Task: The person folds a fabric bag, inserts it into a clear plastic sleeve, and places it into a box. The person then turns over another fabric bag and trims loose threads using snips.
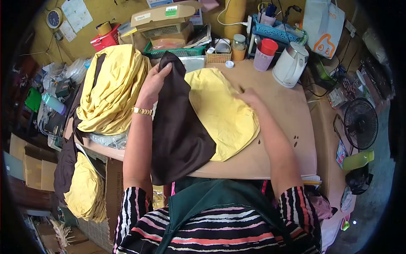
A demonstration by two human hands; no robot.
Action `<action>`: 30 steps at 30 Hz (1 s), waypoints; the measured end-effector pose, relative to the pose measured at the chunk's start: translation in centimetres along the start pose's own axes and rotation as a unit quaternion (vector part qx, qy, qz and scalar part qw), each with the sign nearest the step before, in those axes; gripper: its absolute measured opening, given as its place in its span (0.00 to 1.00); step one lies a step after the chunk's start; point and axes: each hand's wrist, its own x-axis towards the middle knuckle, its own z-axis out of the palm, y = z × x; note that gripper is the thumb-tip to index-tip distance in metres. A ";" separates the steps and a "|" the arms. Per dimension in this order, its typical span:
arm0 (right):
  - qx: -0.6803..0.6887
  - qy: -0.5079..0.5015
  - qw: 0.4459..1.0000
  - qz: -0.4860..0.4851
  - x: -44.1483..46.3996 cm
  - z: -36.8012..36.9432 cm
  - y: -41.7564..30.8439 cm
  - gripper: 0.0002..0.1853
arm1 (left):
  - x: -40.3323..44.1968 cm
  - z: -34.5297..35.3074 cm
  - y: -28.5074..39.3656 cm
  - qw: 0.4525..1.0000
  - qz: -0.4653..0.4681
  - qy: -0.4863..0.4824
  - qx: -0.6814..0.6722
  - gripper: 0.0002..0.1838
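Observation:
My left hand (154, 81), with a gold watch on its wrist, pinches the top edge of a dark brown cloth piece (175, 127) between thumb and fingers. The cloth hangs down over the near edge of the table. Beside it, partly overlapped by the brown cloth, a creased yellow cloth piece (224, 114) with a rounded outline lies on the table. Whether the two are joined I cannot tell. Over the right side of the yellow cloth, my right hand (249, 98) is closed, slightly blurred, with a small dark tip showing at its fingers; what it holds is unclear.
A tall stack of folded yellow cloth (110, 89) stands on the left of the table (283, 127). More yellow pieces (84, 188) hang lower left. Along the back are a green basket (196, 51), a lilac cup (263, 62) and a white kettle (291, 63). A fan (360, 122) stands right.

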 end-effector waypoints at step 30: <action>0.032 -0.099 0.977 -0.186 -24.2 6.5 -6.3 0.27 | -14.3 1.3 -10.0 0.856 0.104 -0.115 0.493 0.14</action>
